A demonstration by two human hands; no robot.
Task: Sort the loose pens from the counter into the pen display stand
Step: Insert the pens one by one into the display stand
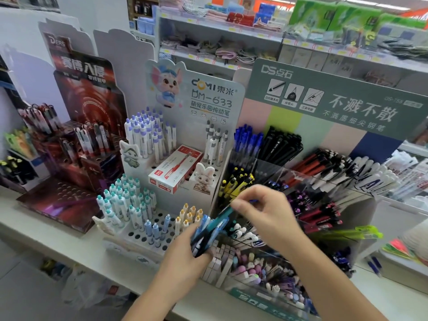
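- We are finding the left hand (185, 256) gripping a bundle of blue pens (205, 232), fingers curled round the barrels, held just in front of the white Domi pen stand (216, 96).
- We are finding the right hand (261, 212) pinching one teal-and-blue pen (225, 210) between thumb and fingertips; we are judging it to be drawing this pen from the bundle, its tip pointing toward the clear acrylic compartments.
- We are noting the pinched pen hovering just beside the yellow-and-black pens (236, 184) and in no slot yet.
- We are seeing the Domi stand partly filled: purple-capped pens (148, 133) at the back, teal-capped pens (122, 198) in front, and many open holes in the lower tier (148, 230).
- We are seeing the clear acrylic display (289, 177) holding blue-capped pens (247, 137), black pens (282, 144) and red-and-black pens (317, 161) in separate bays.
- We are observing a red-and-white Deli pen box (176, 169) lying across the Domi stand's middle tier.
- We are noting two blue pens (375, 265) lying loose on the counter (46, 230) at right.
- We are judging the task as mid-course: the whole bundle in hand is awaiting placement, and the loose pair on the counter is awaiting collection.
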